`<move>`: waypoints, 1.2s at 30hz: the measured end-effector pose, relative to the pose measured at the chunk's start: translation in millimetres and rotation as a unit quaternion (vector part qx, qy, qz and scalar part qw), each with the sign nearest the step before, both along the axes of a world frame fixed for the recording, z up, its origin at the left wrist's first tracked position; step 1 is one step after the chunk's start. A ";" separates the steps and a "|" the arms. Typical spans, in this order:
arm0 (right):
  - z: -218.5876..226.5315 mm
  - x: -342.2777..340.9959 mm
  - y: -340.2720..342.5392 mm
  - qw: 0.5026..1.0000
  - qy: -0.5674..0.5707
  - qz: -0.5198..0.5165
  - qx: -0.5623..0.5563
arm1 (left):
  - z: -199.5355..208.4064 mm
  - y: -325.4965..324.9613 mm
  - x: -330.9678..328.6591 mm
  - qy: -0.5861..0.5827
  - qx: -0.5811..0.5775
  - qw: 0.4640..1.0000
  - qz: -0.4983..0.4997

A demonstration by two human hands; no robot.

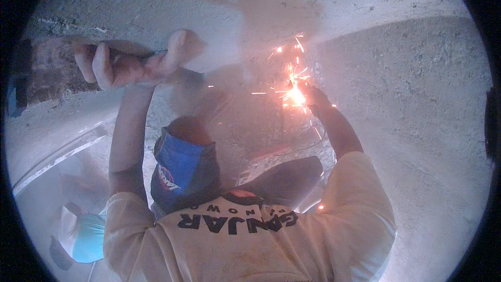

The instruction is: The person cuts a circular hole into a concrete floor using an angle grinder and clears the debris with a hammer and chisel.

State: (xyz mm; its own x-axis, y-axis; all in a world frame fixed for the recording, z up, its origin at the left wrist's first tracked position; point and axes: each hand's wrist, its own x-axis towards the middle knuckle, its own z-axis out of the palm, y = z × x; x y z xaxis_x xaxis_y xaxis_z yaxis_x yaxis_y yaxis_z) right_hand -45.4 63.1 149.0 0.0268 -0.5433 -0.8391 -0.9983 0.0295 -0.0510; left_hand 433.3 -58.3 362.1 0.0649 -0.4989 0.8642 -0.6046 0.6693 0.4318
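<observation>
Head view, dusty: our left hand (pixel 125 63) clamps a dark handle (pixel 158 52), likely stiff and heavy, best held two-handed; the grip of our right hand (pixel 314 97) beside the sparks (pixel 294 93) we cannot tell.

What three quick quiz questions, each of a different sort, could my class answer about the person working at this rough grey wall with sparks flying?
1. True or false: the sparks fly close to one raised hand of the co-worker seen from behind.
2. Multiple choice: the head cloth is A red, B blue, C green.
3. Short answer: is the co-worker's other hand above or below the head cloth in the picture?

Key: 1 true; 2 B; 3 above, with its fingers curled at the rough wall.
</observation>
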 end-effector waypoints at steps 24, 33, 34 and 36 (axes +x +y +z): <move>-5.7 30.1 -18.7 0.999 -0.019 0.038 -0.013 | 5.8 2.3 -20.2 -0.312 0.112 0.925 -0.183; -4.3 29.4 -20.4 0.999 -0.022 0.041 -0.017 | 4.1 3.1 -21.9 -0.315 0.122 0.924 -0.182; -3.8 29.1 -20.9 0.999 -0.022 0.040 -0.017 | 4.7 2.3 -21.7 -0.314 0.122 0.923 -0.185; -2.9 28.4 -22.8 0.999 -0.021 0.041 -0.019 | 5.1 2.9 -21.5 -0.316 0.124 0.922 -0.186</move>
